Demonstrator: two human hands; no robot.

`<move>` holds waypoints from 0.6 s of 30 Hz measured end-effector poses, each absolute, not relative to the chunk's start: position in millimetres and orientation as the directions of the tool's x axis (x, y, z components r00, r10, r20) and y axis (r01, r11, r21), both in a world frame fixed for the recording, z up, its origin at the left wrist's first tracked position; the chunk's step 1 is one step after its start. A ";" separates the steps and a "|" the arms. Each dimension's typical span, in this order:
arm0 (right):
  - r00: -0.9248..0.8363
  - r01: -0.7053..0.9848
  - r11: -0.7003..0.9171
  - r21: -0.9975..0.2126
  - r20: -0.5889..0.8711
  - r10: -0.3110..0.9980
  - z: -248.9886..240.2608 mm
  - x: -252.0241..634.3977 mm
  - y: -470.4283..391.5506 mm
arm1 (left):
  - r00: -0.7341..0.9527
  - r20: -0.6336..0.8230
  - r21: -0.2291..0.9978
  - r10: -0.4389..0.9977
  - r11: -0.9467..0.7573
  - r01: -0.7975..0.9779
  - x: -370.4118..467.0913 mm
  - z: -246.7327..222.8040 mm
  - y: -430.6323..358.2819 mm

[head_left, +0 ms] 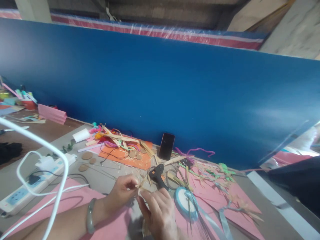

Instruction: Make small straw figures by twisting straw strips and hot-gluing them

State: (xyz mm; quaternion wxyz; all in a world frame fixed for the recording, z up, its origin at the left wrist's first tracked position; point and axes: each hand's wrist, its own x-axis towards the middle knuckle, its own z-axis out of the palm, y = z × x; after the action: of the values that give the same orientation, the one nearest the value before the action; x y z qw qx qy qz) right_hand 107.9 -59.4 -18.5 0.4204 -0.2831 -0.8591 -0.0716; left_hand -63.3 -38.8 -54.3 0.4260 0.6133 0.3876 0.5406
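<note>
At the table's front middle, my left hand (122, 192) and my right hand (160, 210) meet with their fingertips pinched together. Between them is a small tan, husk-like strip (141, 184), its lower part hidden by the fingers. A bracelet (91, 216) circles the left wrist. Just beyond the right hand lies a black glue gun (157, 174) with an orange mark. To the right of that hand is a roll of light blue ribbon (185, 204), with thin dark stems across it.
A dark phone (166, 146) leans on the blue partition (160, 83). A white power strip (37, 185) and white cables (65, 166) occupy the left. Orange paper (125, 156) carries straw strips and wires. Pink sheets (240, 200) lie to the right. Small tan discs (87, 155) lie left of centre.
</note>
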 end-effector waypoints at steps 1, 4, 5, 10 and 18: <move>-0.507 0.546 0.833 -0.091 0.755 0.415 -18.0 108.3 -59.7 | 0.117 0.326 0.944 0.938 -0.330 0.021 -63.0 -53.8 -38.8; -0.543 0.548 0.835 -0.052 0.737 0.402 -16.6 109.4 -60.2 | 0.123 0.296 0.953 0.947 -0.301 0.023 -62.9 -52.8 -39.1; -0.541 0.556 0.830 -0.044 0.740 0.401 -16.7 109.5 -60.3 | 0.125 0.297 0.953 0.947 -0.302 0.021 -63.2 -53.3 -39.1; -0.518 0.607 0.794 -0.020 0.748 0.415 -20.1 109.0 -60.8 | 0.142 0.346 0.933 0.927 -0.357 0.052 -64.5 -62.6 -38.3; -0.571 0.564 0.824 0.057 0.748 0.340 -21.9 111.3 -58.0 | 0.165 0.366 0.920 0.916 -0.383 0.082 -65.5 -55.0 -39.0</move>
State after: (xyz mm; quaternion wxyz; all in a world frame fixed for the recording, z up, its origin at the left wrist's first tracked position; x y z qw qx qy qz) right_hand 111.3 -58.0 -21.9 0.3845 -0.2586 -0.8740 -0.1461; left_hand -65.5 -39.0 -55.0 0.4012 0.6493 0.3843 0.5194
